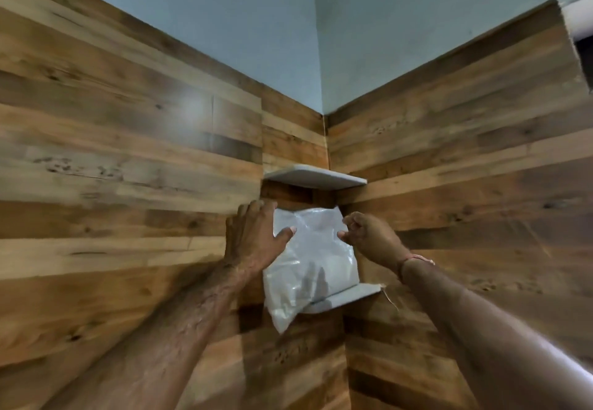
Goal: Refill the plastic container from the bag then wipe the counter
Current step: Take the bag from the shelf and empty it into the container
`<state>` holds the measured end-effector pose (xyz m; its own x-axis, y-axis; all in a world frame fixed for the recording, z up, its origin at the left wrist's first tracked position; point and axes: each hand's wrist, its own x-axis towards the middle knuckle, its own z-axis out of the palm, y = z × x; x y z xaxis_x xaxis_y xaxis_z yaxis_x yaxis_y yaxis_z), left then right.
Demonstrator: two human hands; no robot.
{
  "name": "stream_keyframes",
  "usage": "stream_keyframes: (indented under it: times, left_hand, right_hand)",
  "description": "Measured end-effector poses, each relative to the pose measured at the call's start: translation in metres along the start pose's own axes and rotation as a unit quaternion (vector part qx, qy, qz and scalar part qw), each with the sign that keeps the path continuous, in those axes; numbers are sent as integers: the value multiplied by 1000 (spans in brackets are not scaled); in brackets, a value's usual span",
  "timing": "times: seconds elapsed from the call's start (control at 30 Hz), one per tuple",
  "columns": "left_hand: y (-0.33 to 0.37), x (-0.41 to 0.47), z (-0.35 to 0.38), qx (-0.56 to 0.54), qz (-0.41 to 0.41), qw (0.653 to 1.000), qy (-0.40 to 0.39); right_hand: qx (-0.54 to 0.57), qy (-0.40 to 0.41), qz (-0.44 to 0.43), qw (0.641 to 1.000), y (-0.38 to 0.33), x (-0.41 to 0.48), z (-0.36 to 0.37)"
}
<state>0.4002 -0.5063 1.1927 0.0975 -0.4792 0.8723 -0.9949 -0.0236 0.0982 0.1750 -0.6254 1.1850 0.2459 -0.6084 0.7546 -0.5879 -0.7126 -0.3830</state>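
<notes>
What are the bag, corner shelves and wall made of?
The bag: thin clear plastic, glossy, wrinkled, white contents visible. The corner shelves: pale, smooth, perhaps stone or ceramic. The wall: wood grain and knots, but a glare spot hints at glossy wood-look tile.

Left hand (253, 236) grips bag (311, 265); right hand (369, 236) pinches it.
</notes>
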Motion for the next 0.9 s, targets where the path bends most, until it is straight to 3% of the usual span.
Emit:
stream_keyframes:
  times: [0.33, 0.47, 0.7, 0.9]
  left_hand:
    - [-57, 103, 53, 5, -6, 997, -76]
    - [-60, 113, 65, -12, -21, 999, -49]
    - [-56, 114, 88, -39, -53, 998, 12]
    - [-48, 115, 85, -161, -80, 983, 29]
  right_hand:
    - [-71, -35, -19, 997, 2, 125, 63]
    - [-99, -71, -26, 992, 8, 159, 83]
    - [-131, -44, 26, 990, 23, 179, 90]
    - [-99, 1, 51, 994, 31, 156, 61]
